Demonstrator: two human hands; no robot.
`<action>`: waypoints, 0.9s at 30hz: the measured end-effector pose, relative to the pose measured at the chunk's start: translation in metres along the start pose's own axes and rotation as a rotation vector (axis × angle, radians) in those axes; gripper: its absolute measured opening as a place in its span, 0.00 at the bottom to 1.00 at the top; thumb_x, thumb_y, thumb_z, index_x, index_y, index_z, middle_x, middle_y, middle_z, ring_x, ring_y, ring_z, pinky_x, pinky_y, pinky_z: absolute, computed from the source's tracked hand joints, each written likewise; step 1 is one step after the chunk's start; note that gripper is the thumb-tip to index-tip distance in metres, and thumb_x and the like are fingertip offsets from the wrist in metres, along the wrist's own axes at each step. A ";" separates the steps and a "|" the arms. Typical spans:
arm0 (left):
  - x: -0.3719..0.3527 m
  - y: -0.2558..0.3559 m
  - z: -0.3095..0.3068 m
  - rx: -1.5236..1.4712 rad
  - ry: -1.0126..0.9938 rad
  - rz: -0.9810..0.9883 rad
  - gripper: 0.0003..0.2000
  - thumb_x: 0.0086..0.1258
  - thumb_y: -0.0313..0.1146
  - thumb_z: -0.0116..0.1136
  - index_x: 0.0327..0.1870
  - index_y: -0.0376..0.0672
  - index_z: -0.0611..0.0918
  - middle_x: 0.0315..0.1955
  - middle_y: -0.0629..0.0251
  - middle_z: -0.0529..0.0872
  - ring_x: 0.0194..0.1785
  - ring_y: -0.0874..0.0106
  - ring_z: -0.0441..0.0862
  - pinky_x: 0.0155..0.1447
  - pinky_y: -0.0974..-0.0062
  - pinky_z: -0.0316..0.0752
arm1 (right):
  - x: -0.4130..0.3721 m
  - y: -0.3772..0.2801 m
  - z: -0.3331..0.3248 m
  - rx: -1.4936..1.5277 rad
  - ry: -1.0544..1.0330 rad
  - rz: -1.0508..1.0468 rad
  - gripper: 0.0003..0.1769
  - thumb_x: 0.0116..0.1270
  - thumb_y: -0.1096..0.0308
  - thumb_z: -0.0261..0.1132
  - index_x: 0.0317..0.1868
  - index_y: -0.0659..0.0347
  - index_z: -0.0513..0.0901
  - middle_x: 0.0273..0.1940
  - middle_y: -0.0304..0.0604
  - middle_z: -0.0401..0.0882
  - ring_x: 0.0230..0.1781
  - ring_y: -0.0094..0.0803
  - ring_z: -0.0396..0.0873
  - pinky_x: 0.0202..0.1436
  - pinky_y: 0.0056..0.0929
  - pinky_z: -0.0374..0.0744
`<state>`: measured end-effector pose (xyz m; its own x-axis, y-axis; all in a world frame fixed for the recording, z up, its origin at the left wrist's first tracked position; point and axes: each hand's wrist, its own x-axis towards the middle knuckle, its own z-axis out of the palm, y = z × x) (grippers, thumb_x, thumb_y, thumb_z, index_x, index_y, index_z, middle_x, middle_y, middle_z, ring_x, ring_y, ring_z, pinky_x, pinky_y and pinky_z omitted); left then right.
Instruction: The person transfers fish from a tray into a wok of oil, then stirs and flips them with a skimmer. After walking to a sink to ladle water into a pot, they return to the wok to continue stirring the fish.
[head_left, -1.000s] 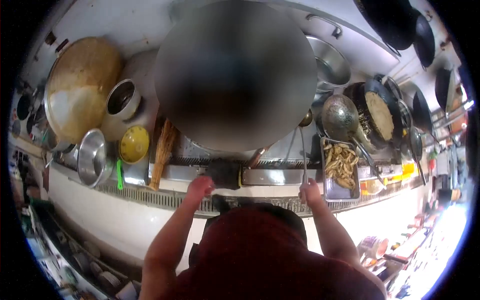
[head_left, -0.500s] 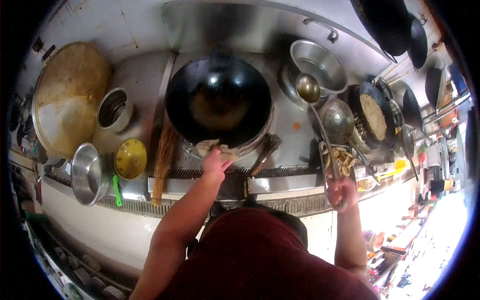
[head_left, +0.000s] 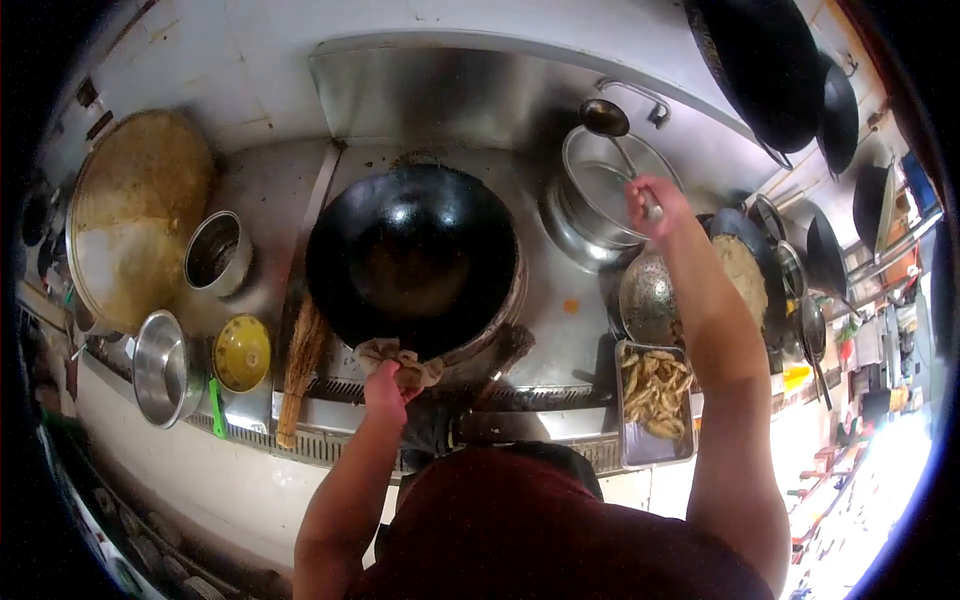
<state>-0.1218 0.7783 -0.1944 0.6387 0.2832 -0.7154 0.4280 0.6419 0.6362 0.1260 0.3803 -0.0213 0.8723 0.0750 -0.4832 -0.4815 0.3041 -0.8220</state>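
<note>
1. Two hands are stretched forward from a red-clad body at the bottom edge of the view.
2. The left hand (head_left: 384, 388) is closed in a fist on a crumpled cloth (head_left: 405, 360), which is pressed against the near rim of the wok (head_left: 412, 255).
3. The wok is seated on the stove (head_left: 560, 275) straight ahead of that hand, and its black inside is seen to be glossy.
4. A bamboo brush (head_left: 300, 365) is laid just left of the left hand, with a yellow bowl (head_left: 242, 352) and a steel bowl (head_left: 165, 368) further left along the front edge.
5. A tray (head_left: 655, 400) of fried pieces is set at the front right, beside the right forearm.
6. A strainer (head_left: 648, 295) is found just behind the tray, partly hidden by that forearm.
7. The right hand (head_left: 652, 205) is wrapped around the handle of a ladle (head_left: 604, 117) and is held over the steel pot (head_left: 600, 195), to the right of the wok.
8. The ladle's cup is raised at the pot's far rim; contact cannot be told.
9. A small pot (head_left: 215, 250) and a large round pan (head_left: 135, 215) are placed at the far left.
10. Dark pans (head_left: 770, 60) are hung along the far right wall.
</note>
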 end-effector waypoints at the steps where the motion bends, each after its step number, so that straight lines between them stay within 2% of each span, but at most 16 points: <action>1: -0.001 -0.001 0.001 -0.004 0.005 0.002 0.13 0.60 0.34 0.49 0.42 0.36 0.74 0.33 0.57 0.80 0.30 0.63 0.80 0.30 0.66 0.79 | 0.010 -0.008 -0.001 0.031 -0.009 0.045 0.09 0.55 0.69 0.55 0.18 0.57 0.70 0.13 0.33 0.67 0.12 0.20 0.67 0.11 0.16 0.65; 6: 0.004 -0.007 -0.005 -0.022 -0.022 0.050 0.14 0.60 0.35 0.50 0.42 0.34 0.74 0.33 0.57 0.81 0.30 0.63 0.80 0.29 0.66 0.79 | 0.037 -0.030 -0.005 0.092 -0.024 0.105 0.10 0.55 0.69 0.55 0.18 0.57 0.70 0.14 0.32 0.68 0.13 0.20 0.67 0.12 0.15 0.65; 9: 0.011 -0.012 -0.007 -0.050 -0.002 0.069 0.13 0.60 0.35 0.50 0.42 0.34 0.74 0.33 0.58 0.81 0.32 0.64 0.81 0.30 0.67 0.79 | 0.028 -0.032 -0.004 0.076 0.017 0.053 0.10 0.55 0.70 0.55 0.18 0.57 0.70 0.15 0.32 0.68 0.13 0.19 0.65 0.13 0.15 0.65; 11: 0.011 -0.012 -0.008 -0.035 -0.026 0.072 0.13 0.61 0.34 0.50 0.42 0.35 0.74 0.33 0.58 0.81 0.33 0.64 0.80 0.31 0.67 0.79 | 0.019 -0.026 -0.013 0.067 -0.133 -0.057 0.07 0.55 0.71 0.56 0.20 0.58 0.71 0.15 0.32 0.68 0.13 0.18 0.65 0.13 0.14 0.65; 12: 0.010 -0.011 -0.008 -0.025 -0.052 0.077 0.13 0.61 0.34 0.49 0.42 0.36 0.74 0.34 0.59 0.80 0.33 0.65 0.80 0.32 0.68 0.79 | 0.012 -0.025 -0.017 0.068 -0.131 -0.058 0.07 0.55 0.71 0.56 0.20 0.58 0.71 0.15 0.32 0.68 0.13 0.18 0.65 0.13 0.14 0.65; 14: 0.005 -0.008 -0.006 0.000 -0.044 0.081 0.12 0.61 0.34 0.49 0.41 0.36 0.75 0.34 0.59 0.81 0.34 0.65 0.80 0.32 0.68 0.79 | -0.011 -0.022 -0.023 0.064 -0.164 -0.041 0.05 0.56 0.71 0.54 0.28 0.64 0.72 0.17 0.33 0.69 0.12 0.18 0.67 0.12 0.15 0.65; 18: 0.006 -0.007 -0.007 0.020 -0.083 0.078 0.12 0.60 0.34 0.49 0.41 0.37 0.75 0.33 0.61 0.81 0.34 0.66 0.81 0.32 0.68 0.78 | -0.079 -0.010 -0.025 0.170 -0.046 -0.028 0.04 0.54 0.71 0.56 0.30 0.63 0.73 0.16 0.33 0.69 0.13 0.18 0.67 0.14 0.14 0.66; 21: 0.002 -0.005 -0.005 0.022 -0.078 0.080 0.12 0.60 0.35 0.49 0.40 0.38 0.75 0.33 0.61 0.81 0.34 0.67 0.81 0.31 0.69 0.78 | -0.117 0.005 -0.048 0.242 -0.033 0.044 0.07 0.54 0.71 0.55 0.33 0.64 0.73 0.17 0.33 0.70 0.12 0.18 0.66 0.14 0.16 0.66; 22: 0.004 -0.007 -0.008 0.023 -0.080 0.076 0.12 0.60 0.35 0.49 0.40 0.38 0.75 0.33 0.61 0.81 0.34 0.67 0.81 0.31 0.69 0.78 | -0.126 0.011 -0.058 0.267 -0.056 0.043 0.11 0.55 0.70 0.55 0.38 0.66 0.73 0.19 0.35 0.71 0.13 0.20 0.66 0.13 0.17 0.65; 23: 0.009 -0.008 -0.013 0.039 -0.104 0.057 0.13 0.61 0.36 0.49 0.43 0.39 0.74 0.36 0.61 0.80 0.38 0.65 0.79 0.35 0.64 0.77 | -0.133 0.016 -0.064 0.291 -0.079 0.042 0.15 0.56 0.70 0.54 0.43 0.69 0.73 0.21 0.37 0.72 0.13 0.22 0.65 0.12 0.17 0.64; 24: 0.010 -0.008 -0.014 0.054 -0.129 0.039 0.13 0.62 0.37 0.49 0.45 0.40 0.73 0.39 0.61 0.79 0.42 0.63 0.78 0.39 0.60 0.76 | -0.140 0.020 -0.067 0.291 -0.077 0.040 0.15 0.56 0.70 0.54 0.43 0.69 0.73 0.21 0.37 0.72 0.13 0.22 0.65 0.12 0.17 0.64; 27: 0.010 -0.006 -0.014 0.068 -0.137 0.035 0.13 0.62 0.37 0.49 0.45 0.40 0.73 0.38 0.60 0.79 0.42 0.62 0.78 0.38 0.60 0.76 | -0.154 0.023 -0.065 0.300 -0.091 0.033 0.15 0.56 0.70 0.55 0.44 0.68 0.74 0.21 0.36 0.72 0.13 0.21 0.65 0.12 0.18 0.63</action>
<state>-0.1267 0.7874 -0.2097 0.7330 0.2018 -0.6496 0.4436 0.5821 0.6814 -0.0246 0.3139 0.0145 0.8670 0.1703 -0.4683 -0.4752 0.5654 -0.6742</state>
